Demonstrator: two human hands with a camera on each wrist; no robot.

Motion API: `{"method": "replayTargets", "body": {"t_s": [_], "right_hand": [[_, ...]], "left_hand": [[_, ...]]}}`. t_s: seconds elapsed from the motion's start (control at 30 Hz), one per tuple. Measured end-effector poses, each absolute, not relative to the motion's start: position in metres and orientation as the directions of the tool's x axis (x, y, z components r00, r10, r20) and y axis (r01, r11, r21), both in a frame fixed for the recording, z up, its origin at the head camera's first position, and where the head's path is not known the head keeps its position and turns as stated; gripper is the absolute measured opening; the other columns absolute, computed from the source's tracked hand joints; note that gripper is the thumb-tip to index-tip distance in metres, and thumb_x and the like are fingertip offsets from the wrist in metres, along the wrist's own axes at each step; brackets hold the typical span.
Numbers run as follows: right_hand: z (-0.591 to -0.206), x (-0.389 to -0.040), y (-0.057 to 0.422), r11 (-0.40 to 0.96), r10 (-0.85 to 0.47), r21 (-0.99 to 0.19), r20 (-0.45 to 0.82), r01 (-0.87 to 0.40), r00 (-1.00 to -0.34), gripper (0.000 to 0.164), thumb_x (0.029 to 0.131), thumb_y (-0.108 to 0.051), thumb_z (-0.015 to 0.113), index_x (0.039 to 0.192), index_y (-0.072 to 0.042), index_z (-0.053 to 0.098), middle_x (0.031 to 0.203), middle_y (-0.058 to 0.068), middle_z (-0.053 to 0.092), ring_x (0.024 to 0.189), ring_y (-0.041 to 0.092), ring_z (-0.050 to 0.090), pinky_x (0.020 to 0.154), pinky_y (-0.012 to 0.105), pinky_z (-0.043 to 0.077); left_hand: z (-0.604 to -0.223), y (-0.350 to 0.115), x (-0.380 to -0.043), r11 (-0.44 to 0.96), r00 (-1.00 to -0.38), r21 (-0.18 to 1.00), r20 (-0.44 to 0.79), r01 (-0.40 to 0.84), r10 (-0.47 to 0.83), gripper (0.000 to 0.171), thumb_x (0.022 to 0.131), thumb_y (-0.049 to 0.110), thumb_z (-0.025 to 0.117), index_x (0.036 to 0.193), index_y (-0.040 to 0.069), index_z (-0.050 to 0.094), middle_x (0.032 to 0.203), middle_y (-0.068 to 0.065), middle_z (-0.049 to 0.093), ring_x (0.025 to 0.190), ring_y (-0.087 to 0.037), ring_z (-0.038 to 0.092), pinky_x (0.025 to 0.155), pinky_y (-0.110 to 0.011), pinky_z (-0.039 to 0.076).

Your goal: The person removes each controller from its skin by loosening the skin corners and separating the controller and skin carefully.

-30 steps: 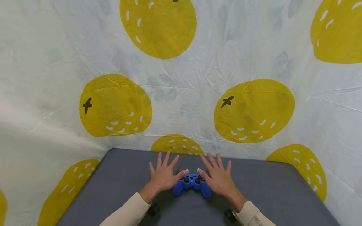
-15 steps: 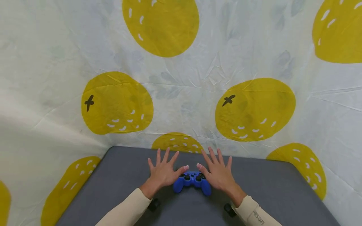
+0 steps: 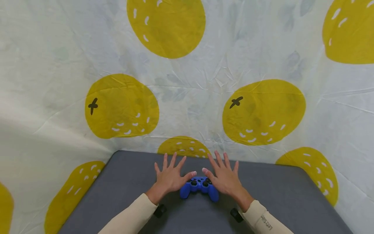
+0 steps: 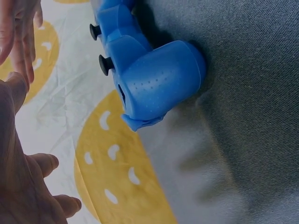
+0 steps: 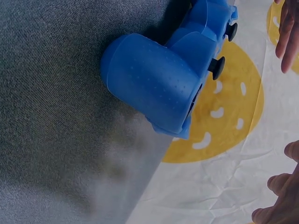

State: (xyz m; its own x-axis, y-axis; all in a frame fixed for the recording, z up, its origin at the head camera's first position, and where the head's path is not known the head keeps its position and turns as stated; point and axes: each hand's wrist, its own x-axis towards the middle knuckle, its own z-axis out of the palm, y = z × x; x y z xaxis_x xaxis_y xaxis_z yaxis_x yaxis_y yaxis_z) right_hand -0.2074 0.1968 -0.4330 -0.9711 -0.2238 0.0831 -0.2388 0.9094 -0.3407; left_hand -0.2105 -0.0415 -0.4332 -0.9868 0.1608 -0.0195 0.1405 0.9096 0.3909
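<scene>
A blue game controller (image 3: 200,185) with black thumbsticks lies on the dark grey table, its two grips toward the person. My left hand (image 3: 169,178) hovers at its left side, fingers spread and straight, thumb overlapping the controller's corner in the head view. On the other side my right hand (image 3: 226,178) is held the same way, palm down and fingers apart. Both wrist views show air between the hands and the controller: its left grip (image 4: 161,79) and right grip (image 5: 147,79) rest on the cloth untouched. Neither hand holds anything.
The grey cloth-covered table (image 3: 131,175) ends at a white curtain (image 3: 187,107) printed with large yellow fruits, which hangs behind it and along the sides. Small black wrist cameras sit under both wrists, the left camera (image 3: 159,211) and the right camera (image 3: 236,214).
The head view has tilted slightly, so the scene sits a little higher. Both hands stay spread over the controller's sides, with hardly any movement. The controller remains in place.
</scene>
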Motion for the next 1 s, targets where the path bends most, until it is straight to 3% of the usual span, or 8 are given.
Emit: {"method": "replayTargets", "body": {"t_s": [0.4,0.67,0.83,1.0], "right_hand": [[-0.437,-0.210,0.200,0.889,-0.244,-0.383,0.065,-0.250,-0.968,0.078,0.105,-0.065,0.041,0.167,-0.022,0.024,0.177,0.012,0.011,0.162,0.047,0.002,0.115,0.084,-0.010],[-0.450,-0.211,0.205,0.852,-0.289,-0.450,0.024,-0.269,-0.957,0.076,0.106,-0.061,0.045,0.167,-0.020,0.026,0.176,0.013,0.016,0.162,0.045,0.007,0.115,0.086,-0.005],[-0.459,-0.211,0.211,0.807,-0.327,-0.528,-0.024,-0.266,-0.945,0.076,0.105,-0.052,0.055,0.166,-0.017,0.029,0.174,0.016,0.021,0.161,0.046,0.015,0.117,0.084,0.006],[-0.467,-0.212,0.214,0.759,-0.338,-0.603,-0.043,-0.246,-0.940,0.081,0.098,-0.036,0.072,0.165,-0.013,0.032,0.172,0.019,0.026,0.158,0.045,0.027,0.122,0.072,0.025]], "left_hand": [[-0.437,-0.039,-0.212,0.912,-0.980,0.386,-0.081,0.139,0.184,0.090,0.091,0.086,0.044,0.164,0.037,0.031,0.177,-0.007,0.014,0.163,-0.045,0.002,0.121,-0.080,0.005],[-0.451,-0.039,-0.212,0.872,-0.958,0.438,-0.072,0.219,0.277,0.089,0.094,0.072,0.059,0.165,0.024,0.034,0.174,-0.016,0.022,0.160,-0.051,0.013,0.124,-0.073,0.019],[-0.459,-0.041,-0.212,0.811,-0.940,0.537,-0.091,0.232,0.329,0.090,0.094,0.059,0.069,0.164,0.015,0.035,0.171,-0.023,0.025,0.157,-0.051,0.023,0.120,-0.070,0.032],[-0.468,-0.043,-0.214,0.752,-0.933,0.617,-0.077,0.232,0.350,0.087,0.094,0.046,0.076,0.163,0.010,0.036,0.168,-0.024,0.033,0.150,-0.048,0.040,0.116,-0.067,0.040]]}}
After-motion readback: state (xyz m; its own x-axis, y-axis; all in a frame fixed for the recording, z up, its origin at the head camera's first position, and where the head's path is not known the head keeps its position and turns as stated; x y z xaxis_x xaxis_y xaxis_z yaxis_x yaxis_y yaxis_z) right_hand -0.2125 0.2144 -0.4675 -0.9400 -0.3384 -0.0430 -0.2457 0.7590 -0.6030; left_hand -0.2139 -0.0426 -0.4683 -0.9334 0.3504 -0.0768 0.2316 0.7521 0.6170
